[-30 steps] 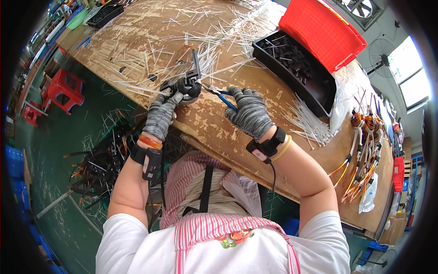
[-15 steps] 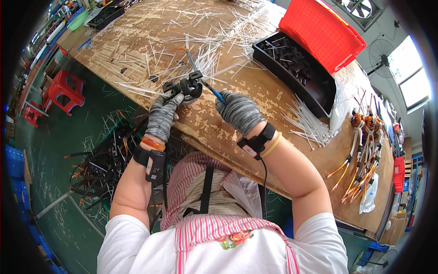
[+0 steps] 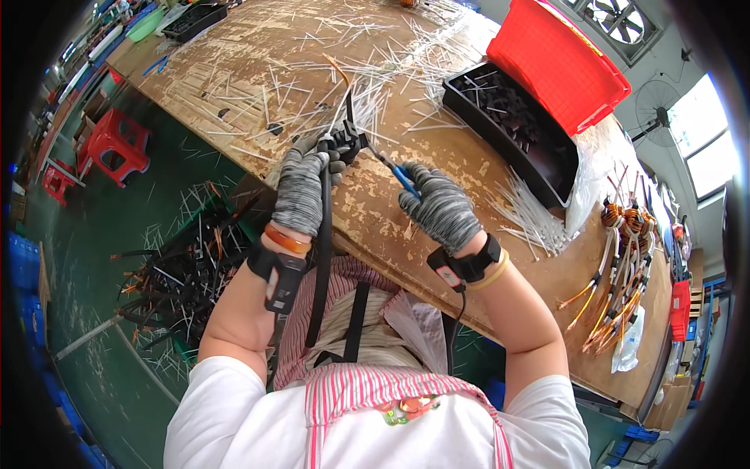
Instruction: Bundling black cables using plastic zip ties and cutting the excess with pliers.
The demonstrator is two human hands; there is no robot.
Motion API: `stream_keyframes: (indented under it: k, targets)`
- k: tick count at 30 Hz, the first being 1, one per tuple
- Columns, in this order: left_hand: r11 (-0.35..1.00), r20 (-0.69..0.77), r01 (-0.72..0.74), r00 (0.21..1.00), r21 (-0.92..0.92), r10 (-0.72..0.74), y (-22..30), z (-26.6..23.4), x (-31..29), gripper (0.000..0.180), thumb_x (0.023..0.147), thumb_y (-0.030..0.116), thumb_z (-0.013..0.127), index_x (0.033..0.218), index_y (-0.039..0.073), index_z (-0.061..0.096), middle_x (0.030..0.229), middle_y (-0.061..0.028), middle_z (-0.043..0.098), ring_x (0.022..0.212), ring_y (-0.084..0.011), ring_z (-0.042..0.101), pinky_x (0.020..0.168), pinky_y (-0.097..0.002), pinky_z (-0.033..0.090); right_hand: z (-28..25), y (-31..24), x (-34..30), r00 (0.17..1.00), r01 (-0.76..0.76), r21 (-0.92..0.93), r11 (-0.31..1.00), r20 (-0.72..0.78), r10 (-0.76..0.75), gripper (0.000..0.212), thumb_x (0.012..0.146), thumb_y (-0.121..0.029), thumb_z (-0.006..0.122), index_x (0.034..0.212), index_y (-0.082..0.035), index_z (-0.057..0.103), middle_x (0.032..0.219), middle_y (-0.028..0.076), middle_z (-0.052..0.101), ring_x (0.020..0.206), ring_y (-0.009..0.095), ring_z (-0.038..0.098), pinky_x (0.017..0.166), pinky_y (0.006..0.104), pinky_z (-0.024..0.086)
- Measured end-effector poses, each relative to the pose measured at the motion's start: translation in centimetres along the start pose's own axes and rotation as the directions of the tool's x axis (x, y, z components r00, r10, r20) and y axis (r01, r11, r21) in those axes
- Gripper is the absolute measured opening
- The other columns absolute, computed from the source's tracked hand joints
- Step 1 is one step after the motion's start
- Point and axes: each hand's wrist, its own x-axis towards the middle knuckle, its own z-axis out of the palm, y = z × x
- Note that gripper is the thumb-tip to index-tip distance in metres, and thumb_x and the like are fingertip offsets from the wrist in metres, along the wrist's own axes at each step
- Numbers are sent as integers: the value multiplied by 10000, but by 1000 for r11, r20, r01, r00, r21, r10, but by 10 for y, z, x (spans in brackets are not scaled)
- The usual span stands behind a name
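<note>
Both my hands wear grey knitted gloves. My left hand (image 3: 303,186) is closed around a black cable with a small black clamp-like part (image 3: 348,142) on it. One stretch of the black cable (image 3: 320,270) hangs down over my wrist towards my lap; the other end rises past the part to a bare orange tip (image 3: 337,70). My right hand (image 3: 444,209) grips blue-handled cutting pliers (image 3: 406,180), their metal jaws reaching to the right side of the black part. Whether the jaws are closed on anything is too small to tell.
White cable ties (image 3: 375,86) lie scattered over the worn wooden table (image 3: 391,242), more in a bundle (image 3: 535,215) at right. A black bin (image 3: 512,133) of small black parts has a red lid (image 3: 558,62) beside it. Copper-wound coils (image 3: 625,219) lie far right; cables (image 3: 187,281) fill a floor crate.
The black part has turned in my left hand, and a black cable now hangs over my wrist. White strips beside it no longer show. My right hand and the pliers have shifted right and slightly nearer.
</note>
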Motion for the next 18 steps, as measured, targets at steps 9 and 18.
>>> stream_keyframes:
  k: [9,18]
  targets:
    - [977,-118,-113,984,180,135,-23,23,-29,170,904,76,659,994,69,515,935,-8,570,826,-81,531,745,-222,456,11,-27,-5,994,10,-368,930,-95,-48,632,795,-367,666,1334,-67,528,1082,193,603,1013,344,591,897,457,474]
    - [982,-155,-117,978,150,140,-30,30,-35,151,900,99,679,944,90,535,834,41,522,737,-59,487,666,-216,426,26,-27,-6,992,-38,-352,935,-129,-9,644,795,-371,671,1340,-62,519,1092,178,586,1031,338,568,888,472,467]
